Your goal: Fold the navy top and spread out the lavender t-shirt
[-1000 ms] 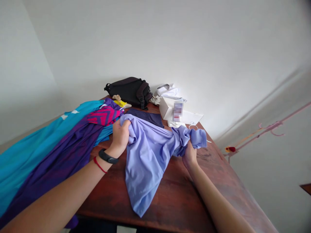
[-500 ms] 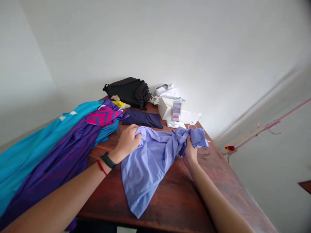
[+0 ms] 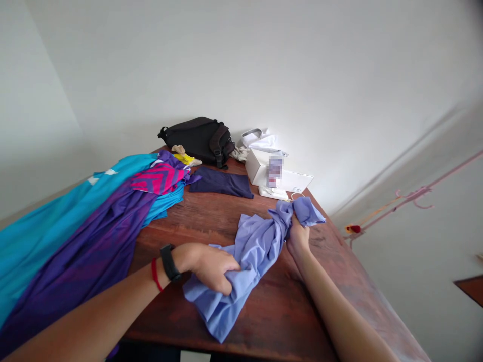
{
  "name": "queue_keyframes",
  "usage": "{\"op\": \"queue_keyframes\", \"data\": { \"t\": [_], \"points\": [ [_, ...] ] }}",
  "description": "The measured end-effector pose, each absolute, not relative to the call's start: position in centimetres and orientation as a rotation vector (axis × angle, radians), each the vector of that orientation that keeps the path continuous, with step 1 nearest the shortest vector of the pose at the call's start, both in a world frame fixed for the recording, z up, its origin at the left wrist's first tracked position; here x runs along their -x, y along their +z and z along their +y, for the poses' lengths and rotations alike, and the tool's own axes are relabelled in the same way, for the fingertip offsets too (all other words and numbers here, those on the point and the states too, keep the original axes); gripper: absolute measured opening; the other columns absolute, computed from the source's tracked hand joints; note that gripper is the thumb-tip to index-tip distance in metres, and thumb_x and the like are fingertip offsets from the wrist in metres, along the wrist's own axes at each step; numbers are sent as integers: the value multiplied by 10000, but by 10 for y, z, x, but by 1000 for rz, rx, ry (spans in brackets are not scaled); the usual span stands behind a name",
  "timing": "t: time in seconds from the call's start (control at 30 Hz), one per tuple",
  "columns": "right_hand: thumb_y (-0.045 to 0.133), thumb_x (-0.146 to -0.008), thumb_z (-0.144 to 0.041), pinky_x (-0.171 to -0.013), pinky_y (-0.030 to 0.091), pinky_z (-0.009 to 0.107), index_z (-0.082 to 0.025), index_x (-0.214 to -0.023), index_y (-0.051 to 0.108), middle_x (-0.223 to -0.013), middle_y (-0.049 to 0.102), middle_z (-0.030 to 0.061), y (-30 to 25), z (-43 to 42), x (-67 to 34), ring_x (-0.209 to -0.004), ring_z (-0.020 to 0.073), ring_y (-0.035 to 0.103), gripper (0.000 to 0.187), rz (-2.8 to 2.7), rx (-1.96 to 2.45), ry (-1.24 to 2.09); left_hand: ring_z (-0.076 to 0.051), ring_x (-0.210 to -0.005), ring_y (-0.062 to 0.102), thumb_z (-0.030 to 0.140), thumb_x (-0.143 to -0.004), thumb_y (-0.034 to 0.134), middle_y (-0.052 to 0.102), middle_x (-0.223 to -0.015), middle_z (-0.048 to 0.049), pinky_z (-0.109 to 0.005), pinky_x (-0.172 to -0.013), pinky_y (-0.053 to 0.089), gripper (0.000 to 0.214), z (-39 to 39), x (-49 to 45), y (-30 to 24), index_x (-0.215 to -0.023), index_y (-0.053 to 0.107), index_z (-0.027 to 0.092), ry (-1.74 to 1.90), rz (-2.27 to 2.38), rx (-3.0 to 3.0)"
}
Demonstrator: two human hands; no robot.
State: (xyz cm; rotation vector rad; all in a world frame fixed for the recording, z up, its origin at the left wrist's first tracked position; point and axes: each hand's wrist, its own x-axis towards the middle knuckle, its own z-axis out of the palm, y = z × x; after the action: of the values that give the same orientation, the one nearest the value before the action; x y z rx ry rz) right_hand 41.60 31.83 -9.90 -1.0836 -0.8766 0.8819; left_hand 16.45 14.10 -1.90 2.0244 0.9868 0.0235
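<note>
A crumpled lavender-blue cloth garment stretches slantwise across the wooden table; its exact kind cannot be told. My left hand, wearing a black watch and a red wrist string, pinches a fold near the garment's lower left part. My right hand is closed around the bunched upper right end, where the cloth bends over the fingers. Between the two hands the fabric lies in loose, twisted folds. One corner hangs toward the table's front edge.
Turquoise and purple clothes drape over the table's left side. Farther back are a folded navy cloth, a black bag, a white box and a white cloth. A pink rack with hooks stands right of the table.
My left hand has moved down and slightly right, from the garment's upper left edge to its lower part. The cloth has bunched narrower. My right hand keeps its grip, almost unmoved.
</note>
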Motion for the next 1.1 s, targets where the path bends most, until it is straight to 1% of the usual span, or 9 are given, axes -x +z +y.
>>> {"op": "queue_keyframes", "data": {
  "t": [0.13,0.23,0.37,0.5,0.63,0.77,0.9,1.0,1.1],
  "points": [
    [744,-754,-445,-854,588,308,-161,-1143,699,-1109,741,61,-97,316,-416,-1010,213,701,484,-891,1098,878,-124,-571,480,520,-852,634,568,-658,20,-233,-510,313,377,141,-167,-17,-685,582,186,260,933,-2055],
    [741,-773,-449,-880,583,308,-175,-1201,693,-1154,734,59,-93,312,-414,-1039,215,698,510,-910,1094,855,-121,-576,480,491,-997,452,539,-614,14,-249,-549,305,484,145,-169,-18,-650,554,170,729,1187,-2071],
    [732,-801,-446,-915,576,316,-187,-1265,664,-1223,717,62,-87,305,-410,-1111,219,680,536,-969,1053,856,-163,-711,593,412,-1016,474,650,-764,-21,-270,-659,389,373,153,-172,-32,-762,615,179,1058,1550,-2090],
    [761,-791,-460,-948,574,344,-212,-1308,630,-1270,701,59,-84,291,-399,-1146,222,675,588,-976,982,1046,-223,-1009,647,380,-969,590,699,-1058,-63,-328,-913,472,199,156,-175,-46,-1045,650,207,1148,1548,-2144],
    [812,-752,-458,-986,561,376,-236,-1208,693,-1189,741,41,-88,267,-389,-1121,228,694,521,-1069,941,1276,-294,-1307,538,499,-893,686,589,-1384,-143,-425,-1121,402,581,156,-176,-48,-1357,531,187,1087,1471,-2176],
    [836,-732,-494,-1024,535,435,-240,-1109,747,-1161,757,60,-88,237,-386,-1105,258,703,463,-1409,855,1534,-363,-1446,391,613,-779,756,399,-1581,-177,-517,-1206,285,949,157,-174,-59,-1536,358,201,872,1357,-2248],
    [765,-792,-584,-1090,477,454,-235,-1111,748,-1148,756,75,-74,213,-383,-1154,266,674,473,-1783,609,1673,-381,-1492,299,496,-766,780,361,-1610,-172,-556,-1239,158,940,159,-173,-79,-1552,353,210,670,1272,-2308],
    [753,-798,-599,-1102,462,456,-235,-1107,744,-1089,765,67,-70,208,-382,-1143,262,672,479,-1838,561,1680,-373,-1473,330,437,-766,775,466,-1546,-150,-544,-1247,105,760,161,-174,-81,-1443,512,212,637,1195,-2358],
    [778,-758,-611,-1083,477,476,-241,-1103,749,-1107,763,68,-76,212,-382,-1099,275,692,507,-1678,694,1645,-277,-1259,571,315,-872,661,666,-1313,-77,-440,-1185,297,366,160,-178,-67,-1226,658,222,744,1032,-2311]
  ]
}}
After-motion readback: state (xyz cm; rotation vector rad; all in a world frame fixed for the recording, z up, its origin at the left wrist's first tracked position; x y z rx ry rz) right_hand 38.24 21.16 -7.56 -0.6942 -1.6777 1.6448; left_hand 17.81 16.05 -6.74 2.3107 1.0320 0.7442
